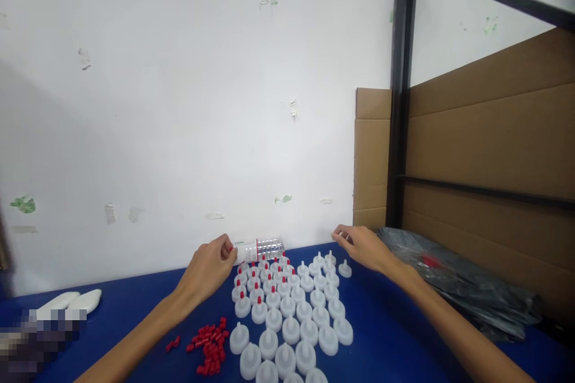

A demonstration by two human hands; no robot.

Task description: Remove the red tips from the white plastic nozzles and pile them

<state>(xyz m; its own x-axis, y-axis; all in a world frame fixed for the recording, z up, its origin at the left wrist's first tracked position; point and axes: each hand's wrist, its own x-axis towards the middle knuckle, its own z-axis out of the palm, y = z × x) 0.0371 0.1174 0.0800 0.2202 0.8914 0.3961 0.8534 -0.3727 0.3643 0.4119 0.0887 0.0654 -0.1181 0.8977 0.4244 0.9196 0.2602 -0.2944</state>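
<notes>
My left hand is closed in a pinch, with a small red cap showing at its fingertips. It is beside the back left of a group of translucent white nozzle lids standing upright on the blue table. Red caps sit on the tips of the lids at the back left; the other lids have bare tips. Above a lone white lid at the back right is my right hand, fingers curled together; whether they hold anything is hidden. A pile of loose red caps lies left of the lids.
Behind the lids a clear bottle lies against the white wall. Two white oval objects rest at the far left. On the right are a grey plastic bag, a black metal frame and cardboard sheets.
</notes>
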